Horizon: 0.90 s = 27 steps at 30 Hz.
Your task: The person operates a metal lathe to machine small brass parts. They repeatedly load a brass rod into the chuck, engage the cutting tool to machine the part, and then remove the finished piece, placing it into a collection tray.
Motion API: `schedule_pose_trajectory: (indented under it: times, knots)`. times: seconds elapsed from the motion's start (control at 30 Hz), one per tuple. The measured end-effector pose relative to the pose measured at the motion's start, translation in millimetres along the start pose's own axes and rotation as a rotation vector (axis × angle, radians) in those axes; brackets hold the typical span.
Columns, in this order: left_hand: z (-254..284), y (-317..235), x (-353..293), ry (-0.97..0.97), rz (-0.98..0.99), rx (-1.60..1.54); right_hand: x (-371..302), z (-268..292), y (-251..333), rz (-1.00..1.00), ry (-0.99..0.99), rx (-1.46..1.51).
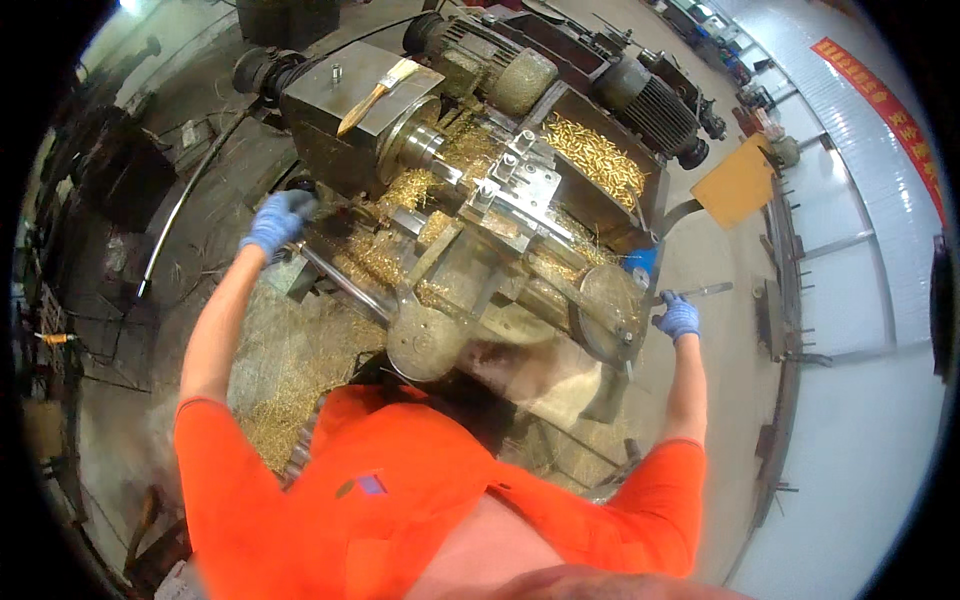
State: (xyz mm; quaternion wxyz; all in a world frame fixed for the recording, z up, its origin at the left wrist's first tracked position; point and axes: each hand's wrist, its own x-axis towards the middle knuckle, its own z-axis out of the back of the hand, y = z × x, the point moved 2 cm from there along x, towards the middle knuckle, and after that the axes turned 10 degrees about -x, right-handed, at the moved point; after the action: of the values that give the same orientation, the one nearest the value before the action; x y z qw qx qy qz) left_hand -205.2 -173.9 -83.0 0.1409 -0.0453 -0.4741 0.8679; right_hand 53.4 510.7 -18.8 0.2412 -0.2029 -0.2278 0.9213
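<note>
Head view: both arms outstretched (gloved), left hand [277, 222] and right hand [679, 317] on levers.

Paintbrush [377, 93], wooden handle, lying atop the steel housing [340, 85], upper centre. Tray of brass parts [595, 152], upper right of centre. Orange board [737, 182], right. Brass swarf [290, 365] (loose, curly) heaped lower left.

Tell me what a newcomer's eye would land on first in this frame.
Probably the bright orange shirt filling the lower middle, then the metal lathe ahead of it, strewn with golden brass shavings. A tray of shiny brass parts glints at upper centre right. The blue-gloved left hand grips a lever at the machine's left, and the blue-gloved right hand holds a handle on its right.
</note>
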Motion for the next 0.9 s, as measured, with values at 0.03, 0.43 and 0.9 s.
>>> schedule_pose_trajectory:
  times: [0.03, 0.43, 0.9]
  knots:
    - [-14.4, -0.7, -0.4, 0.008, -0.075, 0.216, 5.3, -7.7, -2.2, -0.012, -0.015, -0.004]
    - [-19.9, 4.7, -0.1, -0.338, 0.216, -0.349, -49.2, -100.7, -16.8, -0.333, -0.134, 0.102]
    - [-5.0, 19.1, 5.8, -0.550, 0.189, -0.097, -257.9, -235.2, -82.4, -0.580, 0.180, 0.132]
